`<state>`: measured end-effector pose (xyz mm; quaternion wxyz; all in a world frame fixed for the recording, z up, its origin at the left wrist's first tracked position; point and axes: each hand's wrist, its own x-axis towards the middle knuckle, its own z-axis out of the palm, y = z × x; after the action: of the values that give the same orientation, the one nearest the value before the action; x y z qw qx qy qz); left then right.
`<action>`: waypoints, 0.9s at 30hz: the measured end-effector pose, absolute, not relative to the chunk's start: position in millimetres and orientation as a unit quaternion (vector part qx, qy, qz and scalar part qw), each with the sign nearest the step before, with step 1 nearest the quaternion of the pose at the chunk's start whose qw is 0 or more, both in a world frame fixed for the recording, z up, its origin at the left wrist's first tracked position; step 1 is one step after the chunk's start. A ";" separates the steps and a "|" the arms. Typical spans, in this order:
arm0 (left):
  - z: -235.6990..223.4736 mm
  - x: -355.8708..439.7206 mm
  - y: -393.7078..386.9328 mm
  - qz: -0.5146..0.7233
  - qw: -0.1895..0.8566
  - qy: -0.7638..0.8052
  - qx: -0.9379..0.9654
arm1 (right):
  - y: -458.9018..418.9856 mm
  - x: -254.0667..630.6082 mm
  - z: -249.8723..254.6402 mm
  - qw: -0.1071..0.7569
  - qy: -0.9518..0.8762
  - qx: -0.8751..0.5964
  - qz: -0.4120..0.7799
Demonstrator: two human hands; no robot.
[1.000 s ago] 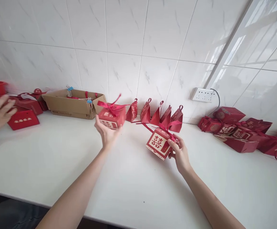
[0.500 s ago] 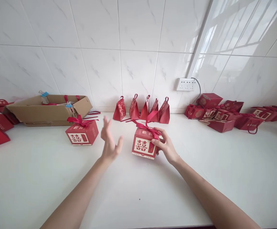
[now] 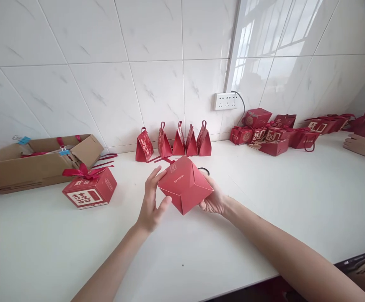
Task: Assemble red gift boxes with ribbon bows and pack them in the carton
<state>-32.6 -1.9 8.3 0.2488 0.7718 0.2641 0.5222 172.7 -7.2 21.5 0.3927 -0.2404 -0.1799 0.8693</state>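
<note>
Two hands are at one red box, raised over the white tabletop in front of the wearer. Left hand: fingers apart and half-curled about the near-left corner, thumb by the lower edge, not clenched; pressure cannot be told. Right hand: grasping the box from its right side, some fingers hidden behind. Box tilted, folded base toward the head camera; presumably the right hand carries the weight while the left steadies, with the base turned for viewing. To its left, one bow-tied box sits upright, character panel forward, probably so the bow is not crushed. Behind that, one open cardboard carton, two blue clips at its rim, likely pinning flaps; loose ribbons beside it, count uncertain. Beyond the held box, five triangular pouches with loops upward, lined up near the wall, apparently on their flat bases for stability. Right of these, a pile of red boxes, overlapped, total not countable; stacking presumably saves space. One co-worker's hand at far right, grasp unclear. One socket strip on the wall, one cable.
</note>
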 end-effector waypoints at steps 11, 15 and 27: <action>10.3 -28.0 -6.5 0.537 0.277 0.279 0.746 | -7.7 169.3 24.6 0.379 -0.222 -0.315 0.842; 16.3 -22.8 -12.3 0.549 0.378 0.275 0.693 | -14.0 167.4 31.5 0.368 -0.268 -0.318 0.831; 15.4 -20.3 -14.6 0.551 0.349 0.269 0.709 | -14.9 166.1 27.6 0.403 -0.303 -0.327 0.800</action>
<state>-20.3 -14.6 15.4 0.3492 0.7089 0.2688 0.5507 166.1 -14.9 27.6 0.4025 -0.3269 -0.3028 0.7996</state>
